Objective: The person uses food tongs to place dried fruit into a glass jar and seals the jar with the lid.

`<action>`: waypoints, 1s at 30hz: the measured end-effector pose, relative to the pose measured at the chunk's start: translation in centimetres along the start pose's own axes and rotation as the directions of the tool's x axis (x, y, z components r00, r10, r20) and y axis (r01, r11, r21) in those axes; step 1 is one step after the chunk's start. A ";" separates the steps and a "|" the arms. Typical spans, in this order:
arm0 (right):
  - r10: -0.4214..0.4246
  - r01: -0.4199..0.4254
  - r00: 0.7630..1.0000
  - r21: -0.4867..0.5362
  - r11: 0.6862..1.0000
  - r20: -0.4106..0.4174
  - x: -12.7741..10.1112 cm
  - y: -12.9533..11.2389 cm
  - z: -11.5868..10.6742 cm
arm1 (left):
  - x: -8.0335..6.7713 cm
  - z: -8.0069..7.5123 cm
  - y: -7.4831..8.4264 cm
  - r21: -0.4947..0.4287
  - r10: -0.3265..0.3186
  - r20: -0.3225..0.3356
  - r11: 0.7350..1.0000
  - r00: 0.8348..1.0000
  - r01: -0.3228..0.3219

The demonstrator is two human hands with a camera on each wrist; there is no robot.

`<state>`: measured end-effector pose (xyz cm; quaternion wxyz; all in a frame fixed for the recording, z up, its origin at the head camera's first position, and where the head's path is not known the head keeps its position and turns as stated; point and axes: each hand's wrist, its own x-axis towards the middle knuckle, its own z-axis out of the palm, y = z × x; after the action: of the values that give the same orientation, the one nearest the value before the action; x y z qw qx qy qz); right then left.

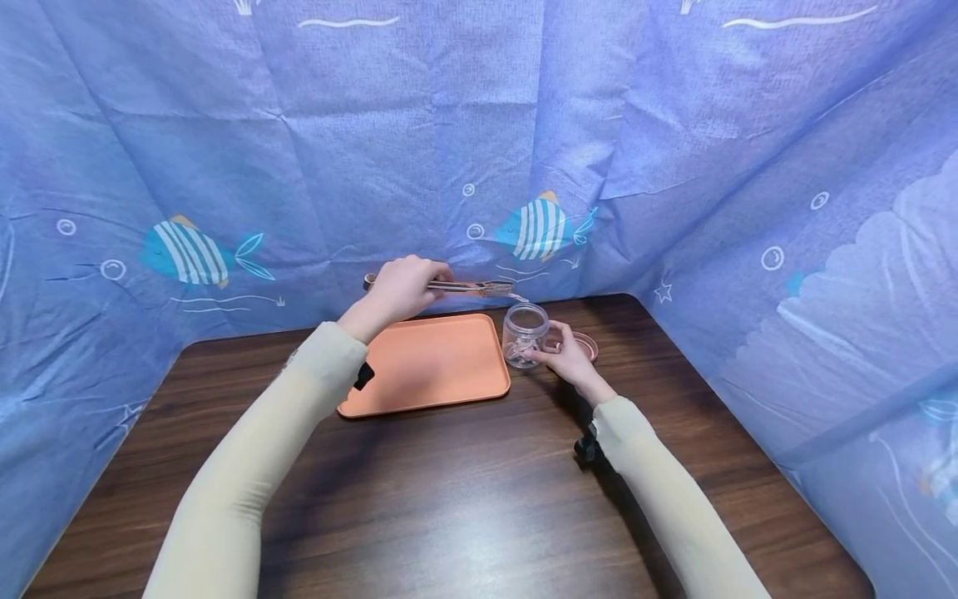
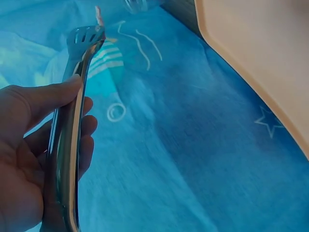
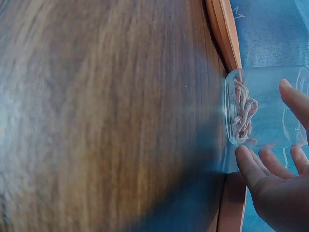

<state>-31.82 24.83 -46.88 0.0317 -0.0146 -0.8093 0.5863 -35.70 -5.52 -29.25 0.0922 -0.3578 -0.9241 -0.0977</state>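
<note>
My left hand (image 1: pixel 410 285) grips metal tongs (image 1: pixel 467 288) held level above the table. Their tips hover just over the mouth of a clear jar (image 1: pixel 524 331). In the left wrist view the tongs (image 2: pixel 71 140) pinch a small pinkish strip (image 2: pixel 98 14) at their tips. My right hand (image 1: pixel 552 353) holds the jar from its right side, with the fingers (image 3: pixel 251 164) and thumb around the jar (image 3: pixel 270 104). Pinkish rubber bands (image 3: pixel 244 113) lie on the jar's bottom. The jar stands on the dark wooden table (image 1: pixel 464 482).
An orange tray (image 1: pixel 427 362) lies left of the jar, under my left forearm. An orange lid (image 1: pixel 586 343) sits behind my right hand. Blue fabric with fish prints (image 1: pixel 539 226) walls in the table at the back and both sides.
</note>
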 end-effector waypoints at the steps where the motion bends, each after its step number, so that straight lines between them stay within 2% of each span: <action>1: -0.003 0.003 1.000 0.001 1.000 0.002 0.0 0.0 0.0 | 0.2 0.0 0.3 0.018 0.010 0.002 1.000 1.000 -0.010; 9: 0.004 -0.004 1.000 0.007 1.000 0.013 0.0 0.1 0.0 | 1.3 0.7 2.1 0.128 0.064 0.028 0.989 0.998 -0.067; 15: -0.006 0.006 1.000 0.053 0.999 0.016 0.2 0.4 -0.1 | 2.0 1.3 3.2 0.186 0.095 0.031 0.978 0.995 -0.099; 30: -0.015 0.014 1.000 0.058 0.998 0.012 0.1 0.5 0.0 | 2.6 2.5 4.6 0.260 0.119 0.057 0.957 0.991 -0.130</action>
<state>-31.95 24.96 -47.32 0.0316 -0.0042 -0.7923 0.6092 -34.70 0.11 -30.55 0.1259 -0.4019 -0.9061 0.0394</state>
